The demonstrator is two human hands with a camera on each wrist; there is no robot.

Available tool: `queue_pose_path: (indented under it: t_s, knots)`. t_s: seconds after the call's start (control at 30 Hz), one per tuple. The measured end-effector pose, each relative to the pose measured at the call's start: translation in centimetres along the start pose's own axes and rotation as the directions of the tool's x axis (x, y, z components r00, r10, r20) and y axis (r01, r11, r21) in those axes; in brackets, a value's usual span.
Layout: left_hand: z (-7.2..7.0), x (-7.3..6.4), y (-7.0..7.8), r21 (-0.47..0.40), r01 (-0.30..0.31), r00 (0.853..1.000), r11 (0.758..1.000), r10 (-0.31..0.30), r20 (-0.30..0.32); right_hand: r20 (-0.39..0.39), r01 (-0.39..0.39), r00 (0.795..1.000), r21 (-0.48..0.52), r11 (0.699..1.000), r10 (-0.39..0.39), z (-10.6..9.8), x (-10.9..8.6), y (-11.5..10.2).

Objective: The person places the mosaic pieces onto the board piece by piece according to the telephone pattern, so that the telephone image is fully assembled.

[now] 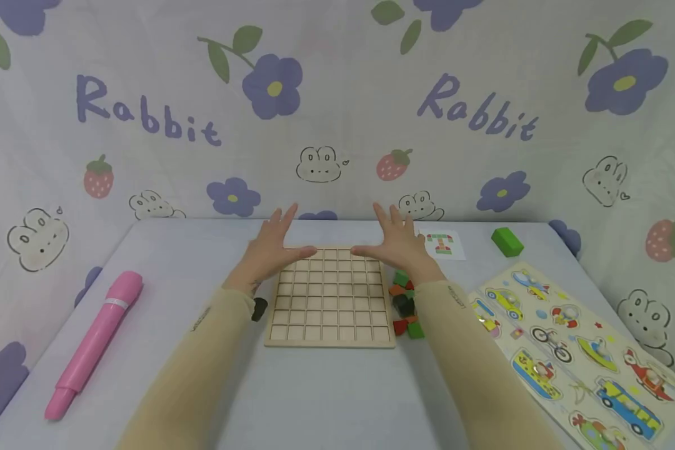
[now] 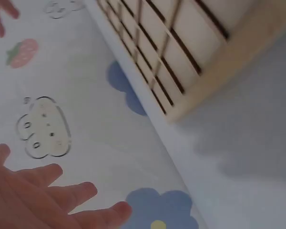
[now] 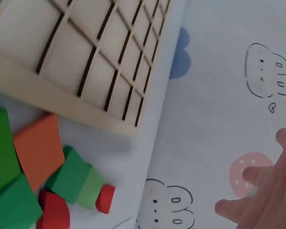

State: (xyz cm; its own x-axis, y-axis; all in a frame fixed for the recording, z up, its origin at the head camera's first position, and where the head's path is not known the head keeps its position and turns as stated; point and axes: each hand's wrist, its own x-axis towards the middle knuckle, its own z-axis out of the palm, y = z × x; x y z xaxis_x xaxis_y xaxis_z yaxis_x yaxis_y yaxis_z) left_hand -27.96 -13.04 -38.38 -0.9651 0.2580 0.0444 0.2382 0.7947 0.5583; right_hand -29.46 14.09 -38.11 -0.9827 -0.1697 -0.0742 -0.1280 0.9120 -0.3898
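Note:
A wooden grid board (image 1: 330, 343) with bare square cells lies flat on the table between the two forearms. Above its far left corner the left hand (image 1: 271, 245) is raised, fingers spread and thumb pointing inward, holding nothing. Mirroring it, the right hand (image 1: 400, 245) hovers at the far right corner with fingers spread and nothing held. Beside the board's right edge lies a loose pile of small green, orange and red blocks (image 3: 40, 150), partly hidden by the right forearm in the head view. The left wrist view shows the left fingers (image 2: 74, 198) extended, apart from the board.
A card with a coloured block pattern (image 1: 443, 245) lies behind the right hand. Farther right are a green block (image 1: 507, 242) and a vehicle puzzle board (image 1: 579, 350). A pink stick-shaped object (image 1: 95, 344) lies at left. A printed cloth (image 1: 337, 112) hangs behind the table.

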Motion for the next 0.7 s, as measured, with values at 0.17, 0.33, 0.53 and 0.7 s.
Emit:
queue_pose_path:
  t_s: [0.17, 0.33, 0.53, 0.7]
  knots:
    - [0.0, -2.4, -0.1, -0.212, -0.055, 0.998, 0.976, 0.044, -0.054, -0.012, 0.025, 1.000, 0.181, 0.983, -0.024, 0.0, -1.3, 0.2]
    - [0.3, -4.7, -0.3, -0.364, -0.098, 0.994, 0.926, 0.073, -0.081, -0.017, 0.053, 0.999, 0.381, 0.923, -0.050, 0.3, -2.9, 0.6]
    - [0.8, -7.1, -0.7, -0.523, -0.060, 0.996, 0.850, 0.018, -0.085, -0.016, 0.063, 0.998, 0.495, 0.866, -0.064, 0.8, -4.5, 0.9]
    - [1.3, -8.3, -1.2, -0.519, 0.042, 0.996, 0.854, -0.078, -0.046, 0.013, 0.006, 1.000, 0.589, 0.808, -0.016, 0.8, -5.7, 1.2]
